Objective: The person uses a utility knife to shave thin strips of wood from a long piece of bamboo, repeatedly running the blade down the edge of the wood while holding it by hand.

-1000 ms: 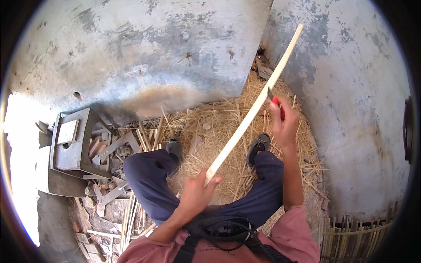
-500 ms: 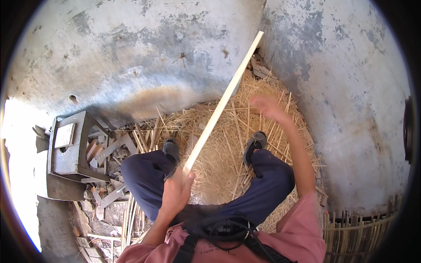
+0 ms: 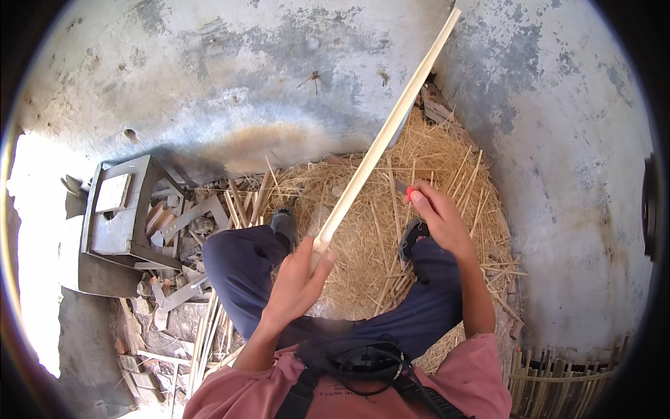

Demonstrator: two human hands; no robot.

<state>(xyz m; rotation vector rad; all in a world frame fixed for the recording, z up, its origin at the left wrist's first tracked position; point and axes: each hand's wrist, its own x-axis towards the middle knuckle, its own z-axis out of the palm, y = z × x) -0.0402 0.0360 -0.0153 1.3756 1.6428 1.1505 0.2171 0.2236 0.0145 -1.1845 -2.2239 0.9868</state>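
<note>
Peeling grey-white plastered walls (image 3: pixel 265 63) meet behind a spread of fine straw-coloured shavings (image 3: pixel 440 150). Before me, the person's left hand (image 3: pixel 296 285) has its grip clamped around the near end of a long pale wooden strip (image 3: pixel 380 144), slanting up rightward; apart from it, the right hand (image 3: pixel 444 222) clasps a small red-handled, dark-bladed knife (image 3: pixel 410 193).

A long, narrow, pale strip (image 3: pixel 379 144) is slanting up and rightward from the left hand (image 3: pixel 296 285) around its lower end, while a red-handled knife (image 3: pixel 410 193) is pointing its dark blade up-left in the right hand (image 3: pixel 442 222).
</note>
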